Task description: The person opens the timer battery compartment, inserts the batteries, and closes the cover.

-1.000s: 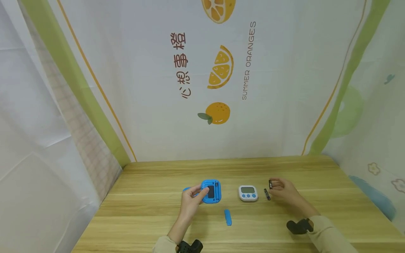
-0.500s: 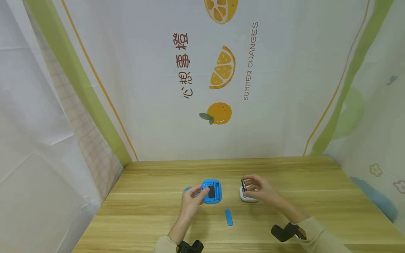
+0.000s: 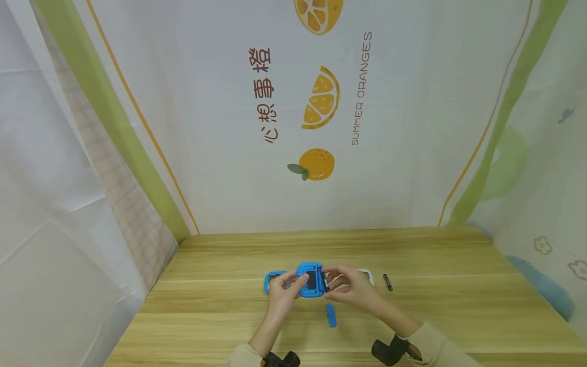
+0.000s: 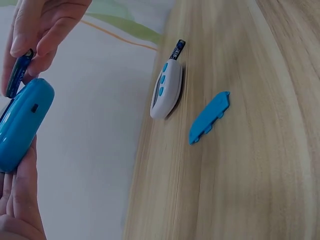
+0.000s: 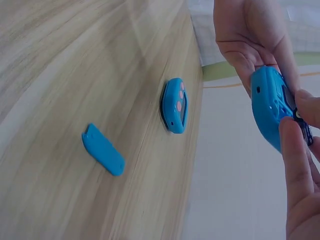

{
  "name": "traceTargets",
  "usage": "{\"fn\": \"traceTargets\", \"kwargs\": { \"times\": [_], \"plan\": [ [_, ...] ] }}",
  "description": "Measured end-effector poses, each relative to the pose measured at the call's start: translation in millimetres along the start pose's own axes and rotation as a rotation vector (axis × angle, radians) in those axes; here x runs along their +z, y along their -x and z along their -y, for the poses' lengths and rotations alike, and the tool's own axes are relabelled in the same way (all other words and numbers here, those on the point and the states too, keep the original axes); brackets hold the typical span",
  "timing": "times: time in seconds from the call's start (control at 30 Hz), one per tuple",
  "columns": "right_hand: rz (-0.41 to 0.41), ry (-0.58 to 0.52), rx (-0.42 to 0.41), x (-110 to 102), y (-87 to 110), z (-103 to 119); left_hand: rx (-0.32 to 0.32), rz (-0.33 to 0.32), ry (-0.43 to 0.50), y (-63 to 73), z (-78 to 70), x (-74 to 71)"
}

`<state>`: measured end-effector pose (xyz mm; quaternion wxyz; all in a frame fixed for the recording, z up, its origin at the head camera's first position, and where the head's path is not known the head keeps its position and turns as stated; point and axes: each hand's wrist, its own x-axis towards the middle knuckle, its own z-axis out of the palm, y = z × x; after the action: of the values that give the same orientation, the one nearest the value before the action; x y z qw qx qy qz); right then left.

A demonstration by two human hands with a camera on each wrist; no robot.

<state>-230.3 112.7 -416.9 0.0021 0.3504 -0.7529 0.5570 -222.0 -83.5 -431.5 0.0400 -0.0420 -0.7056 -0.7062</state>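
Observation:
My left hand [image 3: 281, 298] grips a blue digital timer [image 3: 304, 292] by its left side, its back facing me and the battery slot uncovered. Between the thumb and fingers of my right hand [image 3: 357, 291] is a small dark battery [image 3: 326, 283], tilted and right at the slot along the timer's right edge. In the left wrist view that battery [image 4: 19, 74] overlaps the timer's rim [image 4: 37, 92]. Below the hands lies the blue battery cover [image 3: 331, 315] on the table, its tabs visible in the left wrist view.
A second blue timer with pink buttons [image 5: 175, 105] lies on the wooden table [image 3: 206, 306], partly behind my left hand. Partly hidden by my right hand is a white timer [image 4: 167, 90] with blue buttons. Another battery [image 3: 388, 282] lies to its right. A printed curtain [image 3: 390, 178] hangs behind.
My right hand has carried the battery leftward from beside the loose battery, past the white timer, to the held timer. My left hand and its timer have shifted slightly right.

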Motion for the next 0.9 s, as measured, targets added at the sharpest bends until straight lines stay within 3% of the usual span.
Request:
{"fn": "traceTargets", "kwargs": {
  "times": [0.43,0.67,0.9],
  "plan": [
    [-0.048,0.039,0.062,8,-1.9,5,-0.022,0.006,0.018,1.9,-2.7,2.0],
    [-0.083,0.100,0.061,10,-3.5,18,-0.020,0.023,0.002,12.4,-24.8,5.7],
    [-0.110,0.118,0.015,12,-1.7,0,-0.030,0.021,0.009,11.9,-25.7,6.1]
  ]
}}
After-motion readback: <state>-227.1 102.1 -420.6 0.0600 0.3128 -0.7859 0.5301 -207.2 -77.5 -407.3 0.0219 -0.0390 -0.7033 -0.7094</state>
